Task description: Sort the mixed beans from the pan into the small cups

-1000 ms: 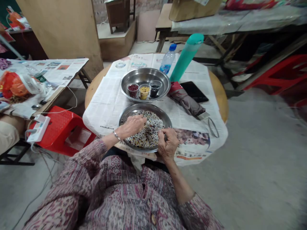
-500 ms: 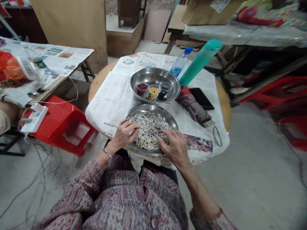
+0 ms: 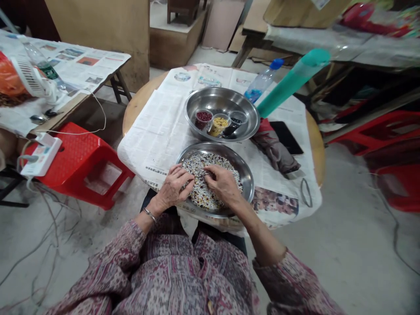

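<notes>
Hands meet over near steel pan (image 3: 246, 175) of mixed beans (image 3: 216, 162), pan round, no long axis, flat on newspaper at table's near edge. Our left hand (image 3: 173, 189) on pan's left rim, fingers curled narrow. Our right hand (image 3: 223, 186) on beans, fingertips pinched; held grain, we cannot tell. Bowl with three cups (image 3: 241, 105) just beyond.

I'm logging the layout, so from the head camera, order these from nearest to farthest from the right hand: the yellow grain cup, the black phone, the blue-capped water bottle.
From the right hand:
1. Yellow grain cup, just beyond it in the far steel bowl.
2. Black phone, off to the right on the newspaper.
3. Blue-capped water bottle, at the table's far right edge.
</notes>
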Action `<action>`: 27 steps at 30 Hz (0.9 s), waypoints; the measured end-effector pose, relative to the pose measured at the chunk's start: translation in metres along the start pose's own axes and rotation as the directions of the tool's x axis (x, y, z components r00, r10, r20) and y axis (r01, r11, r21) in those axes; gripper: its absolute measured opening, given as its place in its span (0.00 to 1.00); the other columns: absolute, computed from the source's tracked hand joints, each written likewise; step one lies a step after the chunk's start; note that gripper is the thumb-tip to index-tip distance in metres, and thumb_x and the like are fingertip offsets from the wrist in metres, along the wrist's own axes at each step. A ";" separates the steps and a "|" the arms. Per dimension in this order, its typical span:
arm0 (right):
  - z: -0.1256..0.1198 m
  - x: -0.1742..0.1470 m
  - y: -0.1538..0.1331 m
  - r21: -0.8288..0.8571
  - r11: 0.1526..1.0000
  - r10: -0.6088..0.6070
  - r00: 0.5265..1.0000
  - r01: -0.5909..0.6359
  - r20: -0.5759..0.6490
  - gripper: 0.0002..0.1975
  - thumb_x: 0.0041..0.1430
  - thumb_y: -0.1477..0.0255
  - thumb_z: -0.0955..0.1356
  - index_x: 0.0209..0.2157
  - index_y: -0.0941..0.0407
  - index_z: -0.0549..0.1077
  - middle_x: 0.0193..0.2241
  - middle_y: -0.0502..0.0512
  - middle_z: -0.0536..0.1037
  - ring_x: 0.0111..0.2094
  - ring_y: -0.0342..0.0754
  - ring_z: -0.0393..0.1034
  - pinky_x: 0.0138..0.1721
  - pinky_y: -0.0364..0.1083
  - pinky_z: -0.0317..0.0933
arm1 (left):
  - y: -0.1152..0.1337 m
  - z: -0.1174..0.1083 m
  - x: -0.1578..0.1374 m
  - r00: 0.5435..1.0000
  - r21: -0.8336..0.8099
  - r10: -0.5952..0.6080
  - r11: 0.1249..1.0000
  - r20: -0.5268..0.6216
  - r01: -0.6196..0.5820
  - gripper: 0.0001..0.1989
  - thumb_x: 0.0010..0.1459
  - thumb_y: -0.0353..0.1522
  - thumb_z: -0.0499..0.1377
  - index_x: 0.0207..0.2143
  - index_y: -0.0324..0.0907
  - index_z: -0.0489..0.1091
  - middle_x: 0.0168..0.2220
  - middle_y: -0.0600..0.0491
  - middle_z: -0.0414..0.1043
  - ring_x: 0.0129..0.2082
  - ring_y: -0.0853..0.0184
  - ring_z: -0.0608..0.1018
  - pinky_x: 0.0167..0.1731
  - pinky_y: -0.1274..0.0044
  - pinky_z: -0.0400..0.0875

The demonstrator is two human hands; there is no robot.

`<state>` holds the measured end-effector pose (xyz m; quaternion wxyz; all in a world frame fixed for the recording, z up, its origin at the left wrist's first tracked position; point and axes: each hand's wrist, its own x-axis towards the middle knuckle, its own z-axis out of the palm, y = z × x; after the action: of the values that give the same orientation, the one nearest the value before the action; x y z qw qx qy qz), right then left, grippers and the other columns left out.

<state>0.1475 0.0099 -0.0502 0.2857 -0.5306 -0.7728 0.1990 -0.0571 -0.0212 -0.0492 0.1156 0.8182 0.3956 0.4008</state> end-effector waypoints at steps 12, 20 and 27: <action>-0.008 0.004 -0.012 -0.197 0.902 -0.336 0.912 0.384 0.236 0.13 0.63 0.70 0.66 0.48 0.52 0.76 0.52 0.60 0.75 0.56 0.59 0.64 0.55 0.62 0.63 | 0.002 0.001 0.000 0.998 -0.013 -0.049 0.999 -0.042 0.049 0.05 0.68 0.31 0.51 0.39 0.42 0.65 0.41 0.47 0.70 0.47 0.60 0.71 0.53 0.64 0.69; -0.020 0.027 0.033 -0.282 0.956 -0.099 0.994 0.082 -0.048 0.12 0.63 0.70 0.65 0.44 0.55 0.77 0.41 0.61 0.78 0.46 0.57 0.69 0.51 0.59 0.65 | 0.000 0.002 -0.001 0.998 -0.006 -0.052 0.999 -0.039 0.052 0.06 0.68 0.31 0.51 0.38 0.42 0.66 0.40 0.48 0.71 0.47 0.60 0.72 0.53 0.64 0.69; -0.022 -0.009 -0.004 -0.153 0.948 -0.242 0.944 0.279 0.225 0.10 0.63 0.66 0.68 0.45 0.52 0.76 0.43 0.59 0.76 0.47 0.54 0.70 0.49 0.56 0.68 | 0.000 0.002 -0.002 0.999 0.013 -0.036 0.999 -0.025 0.036 0.07 0.69 0.31 0.51 0.39 0.41 0.67 0.40 0.48 0.71 0.48 0.60 0.72 0.53 0.64 0.69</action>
<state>0.1615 -0.0002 -0.0337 0.1794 -0.4243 -0.8763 0.1410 -0.0564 -0.0222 -0.0515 0.1126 0.8068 0.4142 0.4060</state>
